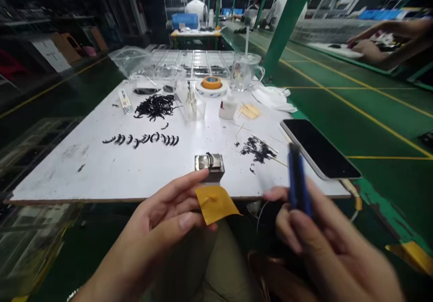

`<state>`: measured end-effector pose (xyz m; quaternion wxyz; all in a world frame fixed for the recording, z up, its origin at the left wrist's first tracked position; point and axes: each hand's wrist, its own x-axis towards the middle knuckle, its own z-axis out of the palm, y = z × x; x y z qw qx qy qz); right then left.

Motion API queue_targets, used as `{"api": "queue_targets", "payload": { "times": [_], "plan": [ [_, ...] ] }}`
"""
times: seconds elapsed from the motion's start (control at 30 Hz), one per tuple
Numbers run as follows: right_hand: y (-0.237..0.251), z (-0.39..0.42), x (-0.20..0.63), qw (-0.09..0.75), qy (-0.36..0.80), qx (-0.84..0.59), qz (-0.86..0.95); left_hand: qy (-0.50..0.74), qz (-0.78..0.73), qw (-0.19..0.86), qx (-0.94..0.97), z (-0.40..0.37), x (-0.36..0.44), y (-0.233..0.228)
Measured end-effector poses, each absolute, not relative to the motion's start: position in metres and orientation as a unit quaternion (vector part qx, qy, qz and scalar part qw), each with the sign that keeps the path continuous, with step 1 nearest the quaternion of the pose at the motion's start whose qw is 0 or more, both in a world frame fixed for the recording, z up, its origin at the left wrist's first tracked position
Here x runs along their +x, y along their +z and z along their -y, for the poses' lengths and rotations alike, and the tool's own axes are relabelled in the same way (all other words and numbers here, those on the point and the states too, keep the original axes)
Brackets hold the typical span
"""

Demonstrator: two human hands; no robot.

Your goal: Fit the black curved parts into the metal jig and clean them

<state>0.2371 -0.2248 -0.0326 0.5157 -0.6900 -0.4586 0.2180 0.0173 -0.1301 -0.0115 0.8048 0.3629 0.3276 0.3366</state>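
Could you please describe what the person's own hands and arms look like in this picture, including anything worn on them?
Both the left hand and the right hand are bare, with no gloves and no rings that I can make out. The forearms show no sleeves as far as they are in view. A pale beaded or metal bracelet sits at the left wrist near the picture's lower edge. The right hand is blurred, so finer detail is unclear.

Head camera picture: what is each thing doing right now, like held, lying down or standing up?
Yellow tape piece: pinched in left hand.
Blue tool: held upright in right hand, blurred.
Phone: lying flat, screen dark.
Metal block: resting on white board.
Tape roll: lying flat.
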Motion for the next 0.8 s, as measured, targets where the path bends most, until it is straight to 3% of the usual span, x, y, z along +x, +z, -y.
{"api": "queue_targets", "payload": {
  "times": [0.1,0.27,0.8],
  "plan": [
    [-0.068,0.251,0.222,0.464,0.241,-0.704,0.481,0.380,-0.377,0.765,0.358,0.144,0.015,-0.033],
    [-0.083,0.255,0.221,0.403,0.172,-0.715,0.546,0.434,-0.441,0.702,0.353,0.151,0.010,-0.041],
    [-0.071,0.251,0.200,0.342,0.165,-0.661,0.647,0.436,-0.386,0.766,0.273,0.159,0.003,-0.034]
  ]
}}
